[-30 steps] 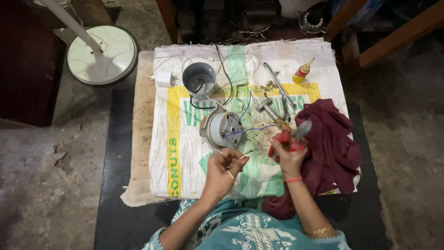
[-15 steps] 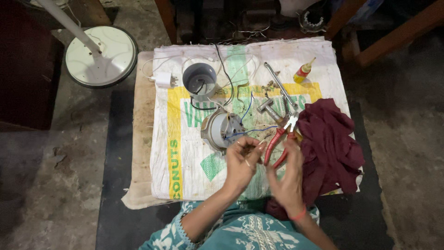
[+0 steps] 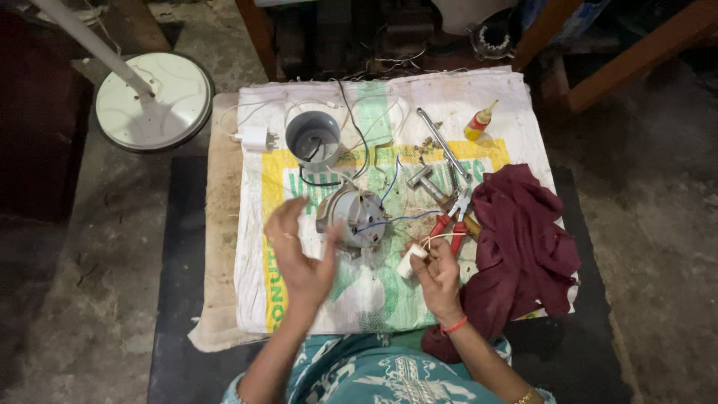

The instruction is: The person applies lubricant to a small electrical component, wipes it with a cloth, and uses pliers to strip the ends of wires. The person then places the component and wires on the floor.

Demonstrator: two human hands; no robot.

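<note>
1. Head view: right hand [image 3: 437,278] pinching a small white capacitor [image 3: 410,263] in closed fingers, just right of the round fan motor [image 3: 353,217] on the woven sack [image 3: 374,299].
2. Left hand [image 3: 295,254] raised, blurred, fingers spread open, holding nothing, beside the motor's left edge.
3. Capacitor probably light and rigid, thin leads fragile; best gripped by the body. Long axis slanted, leads running up-right toward red pliers [image 3: 450,221].
4. Maroon cloth [image 3: 523,247] at right.
</note>
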